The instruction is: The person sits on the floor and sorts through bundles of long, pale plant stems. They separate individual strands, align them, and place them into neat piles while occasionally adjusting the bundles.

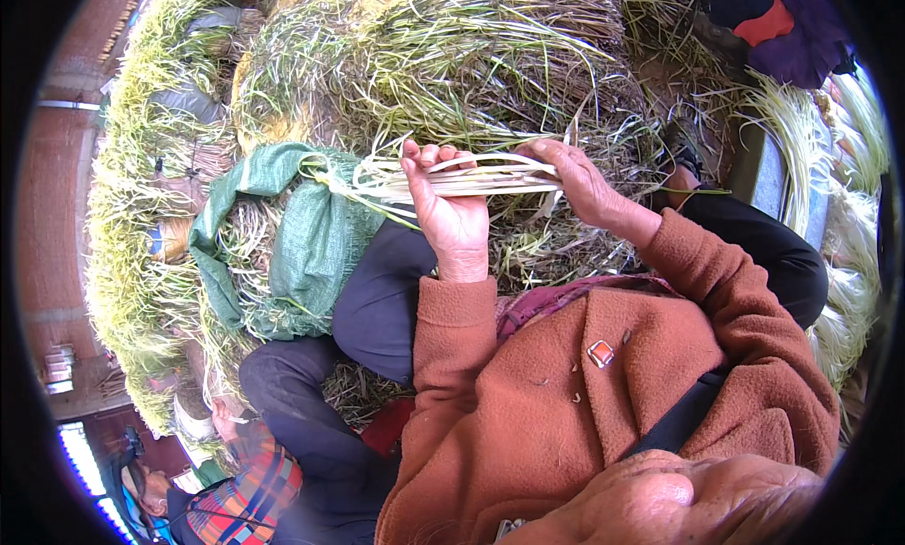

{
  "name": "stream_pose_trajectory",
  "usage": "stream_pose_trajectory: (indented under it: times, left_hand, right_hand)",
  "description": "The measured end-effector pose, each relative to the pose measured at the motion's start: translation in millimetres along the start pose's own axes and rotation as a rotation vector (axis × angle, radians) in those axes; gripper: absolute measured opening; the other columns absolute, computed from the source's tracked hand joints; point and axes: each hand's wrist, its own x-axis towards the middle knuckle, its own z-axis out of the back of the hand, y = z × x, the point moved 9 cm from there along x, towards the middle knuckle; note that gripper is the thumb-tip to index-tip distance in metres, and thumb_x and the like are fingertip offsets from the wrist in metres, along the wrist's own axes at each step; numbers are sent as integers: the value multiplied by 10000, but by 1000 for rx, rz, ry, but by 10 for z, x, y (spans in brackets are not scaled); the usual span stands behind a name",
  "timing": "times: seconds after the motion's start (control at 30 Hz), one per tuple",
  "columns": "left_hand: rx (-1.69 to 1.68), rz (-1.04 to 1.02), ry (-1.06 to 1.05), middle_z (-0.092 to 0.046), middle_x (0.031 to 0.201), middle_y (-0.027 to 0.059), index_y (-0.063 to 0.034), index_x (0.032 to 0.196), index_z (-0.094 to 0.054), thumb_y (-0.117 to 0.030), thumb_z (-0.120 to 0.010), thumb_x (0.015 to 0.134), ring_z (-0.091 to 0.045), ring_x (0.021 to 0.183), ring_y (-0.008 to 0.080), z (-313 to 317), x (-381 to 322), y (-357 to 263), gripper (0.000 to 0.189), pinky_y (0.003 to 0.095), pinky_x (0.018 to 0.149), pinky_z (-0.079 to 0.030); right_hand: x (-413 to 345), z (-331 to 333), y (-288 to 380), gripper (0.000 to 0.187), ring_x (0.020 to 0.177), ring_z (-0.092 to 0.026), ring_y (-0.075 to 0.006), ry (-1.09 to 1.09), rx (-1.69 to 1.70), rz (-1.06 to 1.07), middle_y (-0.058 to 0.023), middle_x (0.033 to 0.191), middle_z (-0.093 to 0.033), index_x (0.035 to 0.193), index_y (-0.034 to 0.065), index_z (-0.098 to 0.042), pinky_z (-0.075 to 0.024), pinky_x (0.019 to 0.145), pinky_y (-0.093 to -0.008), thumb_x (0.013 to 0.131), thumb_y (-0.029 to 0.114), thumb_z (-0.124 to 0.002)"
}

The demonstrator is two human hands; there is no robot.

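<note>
A small bundle of pale, long-stemmed shoots (495,180) lies across both my hands in front of me. My left hand (449,205), palm up with curled fingers, holds the middle of the bundle. At its right end, my right hand (576,181) grips the pale stem ends between thumb and fingers. The bundle's thin leafy end trails left over a green woven sack (307,248), whose open mouth shows loose leaves and stems. A dry, papery leaf strip hangs beside my right fingers.
Beyond my hands lies a large heap of green-leaved stems (495,57). Tied bundles (205,156) line the left. At right, pale cleaned shoots (795,149) lie over a grey container edge (767,177). A co-worker in a plaid sleeve (247,495) sits lower left; another person's dark clothing (799,43) shows upper right.
</note>
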Motion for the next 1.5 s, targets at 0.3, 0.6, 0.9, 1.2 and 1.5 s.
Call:
stream_pose_trajectory:
  times: [0.3, 0.6, 0.9, 1.2, 1.5]
  left_hand:
    - [7, -65, 50, -577, 885, 12, -109, 1122, -598, -175, -585, 934, -580, 892, 198, -71, -14, -112, 200, 372, 859, -509]
    - [272, -107, -36, -581, 986, 38, -143, 1242, -459, -319, -540, 963, -586, 1038, 236, -55, -65, 9, 339, 410, 967, -462]
    - [335, -72, 27, -590, 1078, 60, -127, 1259, -442, -341, -504, 979, -553, 1116, 254, -120, -102, 147, 358, 422, 1001, -426]
    - [331, -17, 105, -559, 1163, 81, -116, 1228, -466, -306, -484, 991, -515, 1165, 257, -231, -120, 204, 304, 416, 1024, -400]
    - [303, 57, 134, -560, 1191, 85, -125, 1253, -471, -272, -471, 997, -490, 1213, 272, -232, -120, 282, 295, 431, 1067, -383]
  right_hand:
    - [264, 817, -55, 437, 613, -611, -217, -8, -1140, -82, -93, 757, -663, 910, 28, -678, -493, 587, -366, 967, 421, -496]
    - [-47, 188, 870, 159, 701, -650, -240, -130, -808, 650, -80, 783, -639, 906, 52, -656, -535, 605, -345, 803, 159, -710]
    - [-14, -323, 759, 210, 700, -628, -293, 73, -890, 607, -98, 788, -610, 917, 57, -663, -512, 587, -393, 798, 223, -709]
    - [49, -321, 722, 169, 732, -641, -303, 199, -696, 516, -124, 785, -624, 868, 24, -647, -518, 665, -383, 768, 146, -708]
    - [54, -294, 713, 179, 749, -642, -290, 240, -620, 494, -128, 795, -623, 840, 2, -586, -513, 692, -366, 751, 105, -701]
